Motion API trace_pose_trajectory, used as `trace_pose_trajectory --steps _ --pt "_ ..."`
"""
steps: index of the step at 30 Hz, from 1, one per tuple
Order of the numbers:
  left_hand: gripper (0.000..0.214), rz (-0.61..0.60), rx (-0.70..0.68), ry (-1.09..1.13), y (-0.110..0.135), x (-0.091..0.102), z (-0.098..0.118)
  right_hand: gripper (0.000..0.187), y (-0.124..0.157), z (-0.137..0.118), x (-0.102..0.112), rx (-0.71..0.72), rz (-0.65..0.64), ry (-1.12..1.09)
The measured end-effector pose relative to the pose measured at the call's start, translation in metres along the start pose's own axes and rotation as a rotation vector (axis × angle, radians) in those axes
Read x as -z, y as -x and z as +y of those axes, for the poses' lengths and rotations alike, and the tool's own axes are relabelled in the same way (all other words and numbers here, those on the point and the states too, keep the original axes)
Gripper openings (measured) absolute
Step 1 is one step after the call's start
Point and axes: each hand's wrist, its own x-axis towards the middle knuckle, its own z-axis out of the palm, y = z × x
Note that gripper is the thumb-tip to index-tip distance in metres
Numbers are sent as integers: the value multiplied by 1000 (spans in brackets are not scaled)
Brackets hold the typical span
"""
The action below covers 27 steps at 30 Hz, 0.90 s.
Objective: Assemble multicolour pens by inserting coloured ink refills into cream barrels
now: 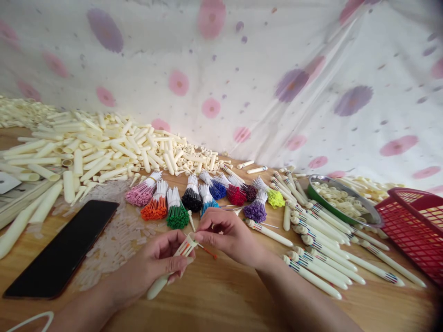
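My left hand (164,258) is closed around a cream multicolour pen barrel (158,287), its slotted end raised and tilted toward my right hand. Coloured strips, one of them orange, show in the slots. At the barrel's open rim my right hand (224,233) pinches with thumb and fingertips; what lies between them is hidden. A thin orange-tipped refill (208,252) sticks out below the right fingers; whether they grip it I cannot tell. Just behind the hands are a small cream pen part (191,221) and bundles of white refills with green tips (177,214) and light-blue tips (207,198).
A heap of cream barrels (104,147) covers the back left. Clear plastic pieces (104,249) lie beside a black phone (62,249). Assembled pens (314,276) are spread at right, near a green-sided bowl (314,183) of cream parts and a red basket (411,230). A flowered sheet (221,69) hangs behind.
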Motion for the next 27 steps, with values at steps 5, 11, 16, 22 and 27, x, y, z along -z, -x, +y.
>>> trace_pose_trajectory --steps 5,11,16,22,27 --pt "24 -15 16 45 1 -1 0 28 -2 3 -1 -23 -66 -91" --pt "25 -15 42 57 1 -2 -1 25 0 -2 1 -4 -157 -36" --pt "24 -27 60 71 3 -2 0 17 -1 -5 10 -3 -268 5" --pt "24 -56 38 -1 2 1 -2 14 -1 -1 14 -11 -297 -22" --pt "32 -62 71 -24 1 -1 -3 16 1 -9 20 -20 -369 89"
